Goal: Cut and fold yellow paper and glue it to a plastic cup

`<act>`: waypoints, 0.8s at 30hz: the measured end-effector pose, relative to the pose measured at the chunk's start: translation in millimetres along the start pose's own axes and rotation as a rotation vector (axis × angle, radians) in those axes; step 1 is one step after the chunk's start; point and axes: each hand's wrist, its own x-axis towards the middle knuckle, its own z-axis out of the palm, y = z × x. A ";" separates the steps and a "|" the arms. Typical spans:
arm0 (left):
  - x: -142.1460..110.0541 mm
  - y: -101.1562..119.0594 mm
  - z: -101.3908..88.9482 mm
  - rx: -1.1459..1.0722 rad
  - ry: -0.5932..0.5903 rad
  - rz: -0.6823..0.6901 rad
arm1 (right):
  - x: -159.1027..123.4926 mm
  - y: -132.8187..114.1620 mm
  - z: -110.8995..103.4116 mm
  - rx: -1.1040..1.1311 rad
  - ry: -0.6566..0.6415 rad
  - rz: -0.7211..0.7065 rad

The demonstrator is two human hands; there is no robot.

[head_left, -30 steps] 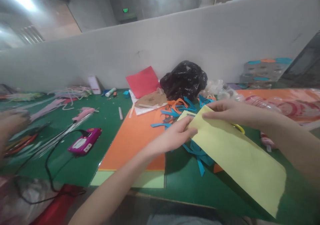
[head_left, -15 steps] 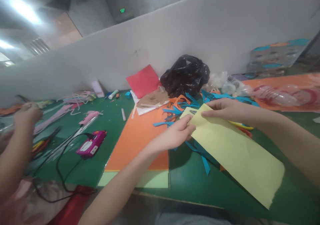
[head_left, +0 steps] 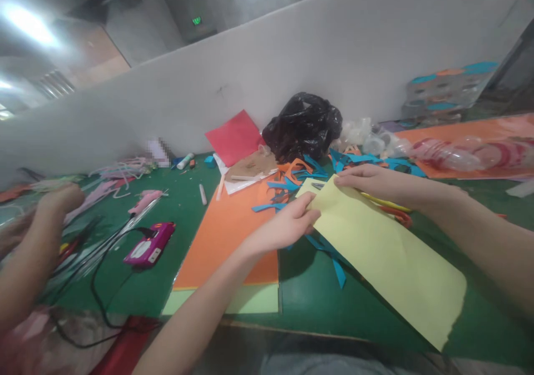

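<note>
A ceiling lamp [head_left: 30, 25] glares upper left (everything looks slightly hazy).

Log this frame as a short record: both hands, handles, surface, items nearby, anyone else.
Left hand: pinching the yellow sheet near its upper left end
Right hand: holding the same sheet along its upper edge
Handles: yellow and orange, partly hidden by the sheet; grip unclear
Surface: green table
Nearby: orange sheet, blue scraps, black plastic bag
Other person: blurred hand at picture left
</note>
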 end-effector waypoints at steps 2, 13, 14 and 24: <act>-0.4 0.8 -0.6 0.011 -0.002 -0.006 | 1.2 1.5 0.2 -0.008 -0.005 0.001; -5.1 4.3 -4.9 0.191 0.152 -0.043 | 0.1 -1.1 6.9 0.053 -0.048 0.043; -4.7 4.9 -4.4 0.209 0.194 -0.006 | -1.3 -2.9 8.5 0.048 -0.060 0.037; 6.3 -1.0 1.0 0.126 0.294 0.233 | -16.4 -23.8 31.8 -0.134 -0.140 -0.044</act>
